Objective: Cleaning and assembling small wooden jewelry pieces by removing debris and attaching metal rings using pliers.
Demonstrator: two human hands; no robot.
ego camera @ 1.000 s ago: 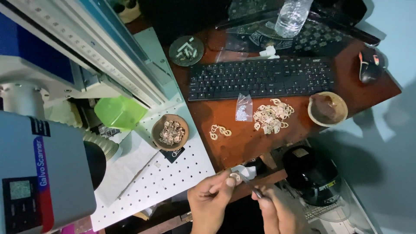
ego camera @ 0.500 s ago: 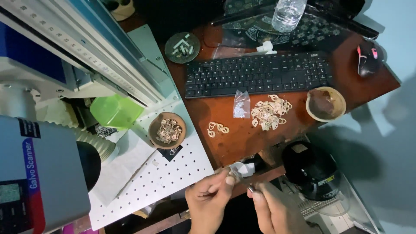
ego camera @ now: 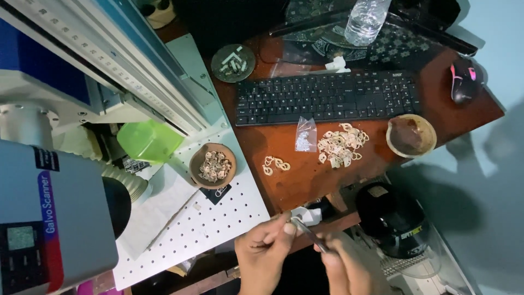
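Two bare hands meet at the 6 o'clock edge of the view, just below the front rim of the reddish-brown surface (ego camera: pixel 305 180). The left hand (ego camera: pixel 265 254) pinches its grip narrow, thumb and forefinger closed on something too small to make out, right beside a small white object (ego camera: pixel 307 216) at the surface edge. The right hand (ego camera: pixel 349 270) has its grip closed around thin metal tweezers (ego camera: pixel 310 234), whose tip reaches up to the left fingertips. Toward 12 o'clock from the hands lie a few pale rings (ego camera: pixel 275 164), and at 1 o'clock a larger heap of pale rings (ego camera: pixel 341 146) beside a small clear bag (ego camera: pixel 305 134). A black keyboard (ego camera: pixel 327 98) sits farther up. At 10 o'clock, a brown bowl of small pieces (ego camera: pixel 213 165) rests on a white perforated plate (ego camera: pixel 202 229). An empty-looking brown bowl (ego camera: pixel 411 136) stands at 2 o'clock.
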